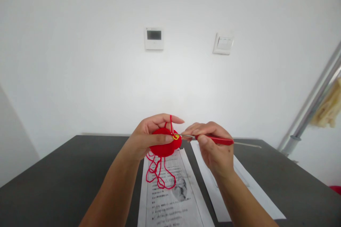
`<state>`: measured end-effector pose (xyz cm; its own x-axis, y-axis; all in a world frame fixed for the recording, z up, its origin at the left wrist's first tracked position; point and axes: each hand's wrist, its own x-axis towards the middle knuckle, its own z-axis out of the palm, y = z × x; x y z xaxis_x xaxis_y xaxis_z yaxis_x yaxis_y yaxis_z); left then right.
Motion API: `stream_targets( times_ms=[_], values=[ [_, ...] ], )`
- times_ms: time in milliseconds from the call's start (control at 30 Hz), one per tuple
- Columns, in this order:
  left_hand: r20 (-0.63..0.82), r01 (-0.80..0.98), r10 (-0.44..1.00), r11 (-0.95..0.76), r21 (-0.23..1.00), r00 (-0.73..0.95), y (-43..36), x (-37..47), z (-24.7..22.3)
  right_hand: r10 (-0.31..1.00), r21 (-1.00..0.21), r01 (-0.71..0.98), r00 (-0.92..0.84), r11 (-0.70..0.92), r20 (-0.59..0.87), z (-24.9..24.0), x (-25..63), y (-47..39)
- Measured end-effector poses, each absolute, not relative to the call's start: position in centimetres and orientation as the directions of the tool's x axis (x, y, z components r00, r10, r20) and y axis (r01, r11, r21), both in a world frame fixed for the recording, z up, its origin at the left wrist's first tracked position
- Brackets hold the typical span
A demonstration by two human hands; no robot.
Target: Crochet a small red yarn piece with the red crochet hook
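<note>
- Red yarn piece [162,150] is held above the dark table [66,184], at mid-scene; it lies over the far end of the left printed sheet [170,212], with loose red yarn [175,181] hung toward the near side.
- Left hand [145,136]: piece is gripped, thumb pressed on its near face; index finger is extended to the right, with a taut yarn strand [171,124] run up to it.
- Right hand [213,150]: red-handled hook [220,140] is grasped between thumb and fingers, shaft pointed left; its tip is brought to the piece, beside a small yellow loop [176,137]; whether a stitch is entered cannot be told.
- Step in hand is judged to be the working of a stitch at the piece's right edge; tip and strand are close together there.
- Next move is judged to call for even tension at the left index finger, and for a small, controlled turn of the hook; slack could let the strand slip off.
- Right sheet [255,202] is partly covered by the right forearm.
</note>
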<state>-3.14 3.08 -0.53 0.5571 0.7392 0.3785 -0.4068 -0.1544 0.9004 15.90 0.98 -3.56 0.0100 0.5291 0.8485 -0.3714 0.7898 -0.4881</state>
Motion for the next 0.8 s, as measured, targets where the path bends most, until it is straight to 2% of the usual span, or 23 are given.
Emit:
stream_targets(
  times_ms=[67,167,300,467,667,800],
  values=[
    [0.385,-0.391,0.754,-0.185,0.902,0.532,2.9,-3.2,-0.4,0.416,-0.394,-0.25,0.039,0.884,0.909,-3.9,15.9,1.0],
    [0.384,-0.368,0.766,-0.207,0.906,0.516,2.7,-3.1,-0.4,0.246,-0.249,-0.038,-0.067,0.968,0.967,-4.0,16.2,1.1],
    [0.345,-0.317,0.765,-0.193,0.929,0.544,2.5,-2.8,-0.5,0.156,-0.148,0.051,-0.199,0.988,0.968,-3.8,16.8,1.4],
    [0.338,-0.293,0.796,-0.211,0.933,0.503,2.3,-2.6,-0.4,0.214,-0.215,0.004,-0.113,0.977,0.97,-3.8,17.1,1.3],
    [0.448,-0.38,0.801,-0.301,0.875,0.397,2.0,-2.0,-0.2,0.272,-0.274,-0.049,-0.039,0.96,0.961,-3.9,17.2,1.4],
    [0.429,-0.364,0.832,-0.3,0.881,0.352,1.8,-1.7,0.3,0.302,-0.303,-0.077,-0.018,0.95,0.953,-3.6,17.1,1.4]
  ],
)
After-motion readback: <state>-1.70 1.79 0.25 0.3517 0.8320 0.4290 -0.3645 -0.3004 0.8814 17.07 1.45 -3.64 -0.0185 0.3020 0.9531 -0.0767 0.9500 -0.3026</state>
